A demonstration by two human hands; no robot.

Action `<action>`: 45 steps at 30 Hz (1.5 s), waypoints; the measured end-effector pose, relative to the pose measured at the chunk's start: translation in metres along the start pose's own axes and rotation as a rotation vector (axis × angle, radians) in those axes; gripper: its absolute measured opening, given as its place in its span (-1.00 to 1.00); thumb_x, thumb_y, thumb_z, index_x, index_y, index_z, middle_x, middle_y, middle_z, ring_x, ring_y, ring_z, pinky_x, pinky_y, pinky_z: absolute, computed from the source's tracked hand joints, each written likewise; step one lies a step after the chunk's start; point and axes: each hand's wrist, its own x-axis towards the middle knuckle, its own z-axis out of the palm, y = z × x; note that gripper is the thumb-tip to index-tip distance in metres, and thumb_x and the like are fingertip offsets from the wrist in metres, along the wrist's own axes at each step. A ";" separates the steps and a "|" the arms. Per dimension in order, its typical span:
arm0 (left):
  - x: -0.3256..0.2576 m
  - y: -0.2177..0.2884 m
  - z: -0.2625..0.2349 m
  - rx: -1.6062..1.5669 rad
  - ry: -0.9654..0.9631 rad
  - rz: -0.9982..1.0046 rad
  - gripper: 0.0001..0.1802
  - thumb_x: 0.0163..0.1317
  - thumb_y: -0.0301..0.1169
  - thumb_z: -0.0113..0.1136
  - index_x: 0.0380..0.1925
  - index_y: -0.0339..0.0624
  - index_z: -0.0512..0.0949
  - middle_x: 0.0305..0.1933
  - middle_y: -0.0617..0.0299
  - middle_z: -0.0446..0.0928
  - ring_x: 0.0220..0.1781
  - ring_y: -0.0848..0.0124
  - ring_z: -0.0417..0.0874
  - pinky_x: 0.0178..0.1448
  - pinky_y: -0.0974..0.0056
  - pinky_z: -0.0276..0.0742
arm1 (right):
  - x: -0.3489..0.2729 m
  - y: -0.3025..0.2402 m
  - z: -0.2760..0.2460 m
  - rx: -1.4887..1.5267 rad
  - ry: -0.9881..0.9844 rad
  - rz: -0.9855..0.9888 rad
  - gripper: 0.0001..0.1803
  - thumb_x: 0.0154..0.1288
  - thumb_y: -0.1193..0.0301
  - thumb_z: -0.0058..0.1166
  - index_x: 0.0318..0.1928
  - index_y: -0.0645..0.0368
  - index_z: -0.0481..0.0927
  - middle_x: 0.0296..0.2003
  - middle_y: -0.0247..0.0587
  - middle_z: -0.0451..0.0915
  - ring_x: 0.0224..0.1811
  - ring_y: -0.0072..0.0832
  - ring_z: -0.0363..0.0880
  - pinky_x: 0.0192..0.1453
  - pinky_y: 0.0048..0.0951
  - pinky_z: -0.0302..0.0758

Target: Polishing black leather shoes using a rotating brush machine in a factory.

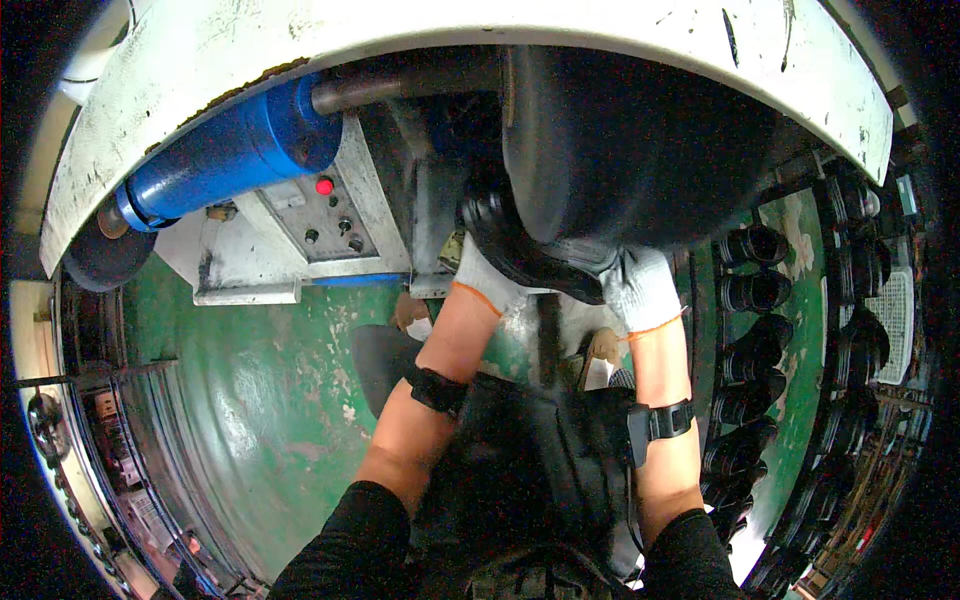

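Left hand: the left hand, in a white work glove with an orange cuff, is closed around the near-left edge of a black rubber part.
Right hand: the right hand, gloved the same, is clamped on the part's right end — fingers wrapped, nothing else in it.
Black rubber part: held at the foot of the dark machine head, under the white curved guard.
Surroundings: blue cylinder and control panel with a red button to the left; rows of black parts on the right; green floor below.
Risk: fingers sit very close to the machine head (a pinch point, I judge) — a slip of either grip could trap a glove.
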 end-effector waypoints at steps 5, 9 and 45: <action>0.010 0.011 -0.028 -0.162 0.006 -0.058 -0.54 0.40 -0.21 -0.32 0.21 -0.11 0.29 0.25 0.13 0.36 0.24 0.18 0.36 0.39 0.14 0.19 | 0.002 -0.019 0.008 -0.077 -0.024 -0.046 -0.77 0.08 0.45 -0.05 -0.27 0.30 0.57 -0.29 0.12 0.58 -0.22 -0.02 0.54 -0.06 -0.12 0.46; 0.008 0.010 -0.043 0.049 0.135 -0.098 -0.54 0.36 -0.16 -0.22 0.18 -0.08 0.33 0.24 0.13 0.38 0.24 0.20 0.37 0.36 0.13 0.22 | 0.010 -0.031 0.019 -0.463 0.036 -0.270 -0.78 -0.03 0.40 0.01 -0.33 0.19 0.58 -0.36 0.04 0.57 -0.36 -0.12 0.56 -0.18 -0.11 0.48; 0.024 0.087 0.073 -2.184 0.031 -0.496 -0.48 0.35 -0.06 -0.21 0.14 -0.16 0.40 0.19 0.08 0.43 0.18 0.10 0.44 0.29 0.04 0.33 | 0.004 0.013 -0.062 -1.072 -0.266 0.096 -0.71 0.20 0.29 -0.09 -0.61 0.02 0.58 -0.74 -0.34 0.48 -0.58 -0.45 0.51 0.03 -0.40 0.45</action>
